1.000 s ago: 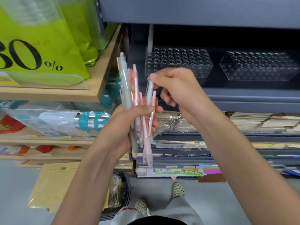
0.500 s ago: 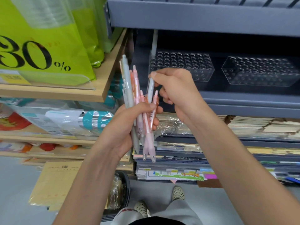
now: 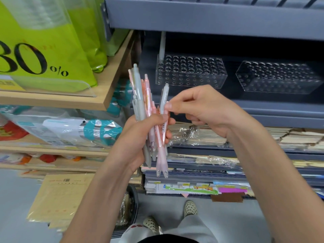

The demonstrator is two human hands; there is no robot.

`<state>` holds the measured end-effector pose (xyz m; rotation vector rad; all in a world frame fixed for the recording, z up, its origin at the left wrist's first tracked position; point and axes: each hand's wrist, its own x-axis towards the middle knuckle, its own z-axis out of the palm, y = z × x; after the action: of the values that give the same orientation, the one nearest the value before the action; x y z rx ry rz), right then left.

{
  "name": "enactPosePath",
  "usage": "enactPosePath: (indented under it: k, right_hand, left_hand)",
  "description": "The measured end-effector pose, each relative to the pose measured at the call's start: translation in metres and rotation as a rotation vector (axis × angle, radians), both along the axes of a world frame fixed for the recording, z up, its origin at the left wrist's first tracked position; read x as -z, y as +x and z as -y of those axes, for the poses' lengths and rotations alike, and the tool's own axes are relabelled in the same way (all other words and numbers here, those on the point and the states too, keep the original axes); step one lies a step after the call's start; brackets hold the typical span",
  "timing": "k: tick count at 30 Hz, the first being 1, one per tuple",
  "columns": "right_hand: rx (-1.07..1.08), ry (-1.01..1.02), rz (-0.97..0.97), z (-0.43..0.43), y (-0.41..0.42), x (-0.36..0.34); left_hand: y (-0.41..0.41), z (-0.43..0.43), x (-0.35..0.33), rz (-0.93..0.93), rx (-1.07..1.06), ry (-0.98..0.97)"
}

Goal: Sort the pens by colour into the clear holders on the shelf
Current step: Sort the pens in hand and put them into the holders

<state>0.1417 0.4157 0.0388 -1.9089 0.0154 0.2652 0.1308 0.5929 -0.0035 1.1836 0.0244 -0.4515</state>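
Note:
My left hand [image 3: 138, 139] grips a bundle of pens [image 3: 145, 106], grey, pink and orange ones, held upright in front of the shelf. My right hand [image 3: 201, 109] pinches one grey pen [image 3: 164, 98] at the right side of the bundle, its top sticking up above my fingers. On the dark shelf behind stand two clear holders with rows of holes, the left holder [image 3: 191, 71] and the right holder [image 3: 278, 78]. A single pale pen [image 3: 162, 46] stands in the back left corner of the left holder.
A wooden shelf [image 3: 108, 88] at left carries green bags [image 3: 52, 41] with a discount sign. Below the dark shelf [image 3: 280, 111] lie stacks of wrapped paper goods. Brown envelopes [image 3: 57, 199] and a black bin sit low left near my feet.
My right hand has slid the grey pen up out of the bundle a little. The camera view has dropped slightly, so the holders appear higher.

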Motion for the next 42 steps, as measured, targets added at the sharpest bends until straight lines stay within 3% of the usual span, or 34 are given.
enactPosePath:
  k: [4,12,21,28,33,35,38,42]
  right_hand:
    - [0.061,0.059,0.023,0.011,-0.007,0.003]
    - [0.381,0.352,0.201,0.045,-0.019,0.002]
    - [0.131,0.359,0.158,0.088,-0.035,0.007]
    - [0.650,0.440,0.574,0.143,-0.009,-0.011]
    - [0.719,0.671,0.656,0.163,0.018,-0.016]
    - [0.746,0.527,0.663,0.168,0.029,-0.011]
    - [0.671,-0.008,0.688,0.175,0.042,-0.005]
    - [0.577,-0.422,0.697,0.180,0.053,-0.007]
  left_hand:
    - [-0.001,0.013,0.000,0.007,0.006,-0.003]
    - [-0.006,0.045,0.000,-0.039,0.015,-0.017]
    - [-0.005,0.080,-0.005,0.009,0.006,-0.001]
    - [-0.006,0.087,-0.009,0.032,-0.026,-0.014]
    - [-0.007,0.087,-0.013,0.005,-0.070,-0.058]
    - [-0.008,0.087,-0.015,0.007,-0.079,-0.057]
    - [-0.007,0.085,-0.015,0.005,-0.089,-0.055]
    - [-0.006,0.080,-0.014,-0.014,-0.123,-0.048]
